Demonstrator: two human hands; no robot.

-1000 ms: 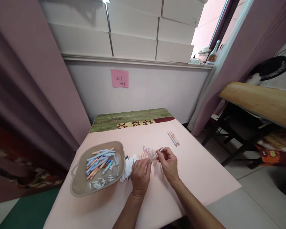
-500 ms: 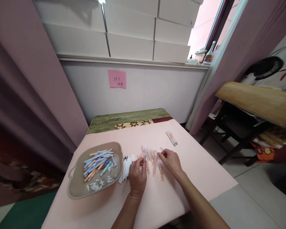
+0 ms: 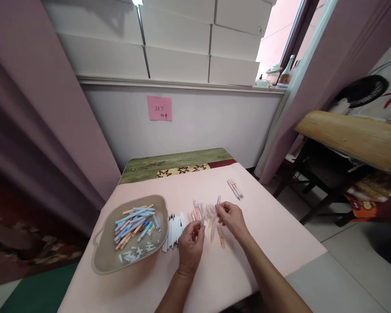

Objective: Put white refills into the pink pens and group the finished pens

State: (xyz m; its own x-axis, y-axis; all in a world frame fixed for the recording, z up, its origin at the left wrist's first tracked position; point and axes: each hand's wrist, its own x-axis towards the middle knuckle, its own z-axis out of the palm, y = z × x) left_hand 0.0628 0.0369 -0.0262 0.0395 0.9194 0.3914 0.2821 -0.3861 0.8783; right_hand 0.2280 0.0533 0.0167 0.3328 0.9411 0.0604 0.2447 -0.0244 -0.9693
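Tube [image 3: 203, 214], slim and pale, is pinched between thumb and fingers of the left hand [image 3: 190, 243]; the right hand [image 3: 232, 218], fingers curled, pinches a clear barrel [image 3: 218, 200]. Pinkish barrels [image 3: 196, 209] lie near both hands on the desk [image 3: 280, 239], between white sticks [image 3: 173, 231] and a row of pens [image 3: 235, 189].
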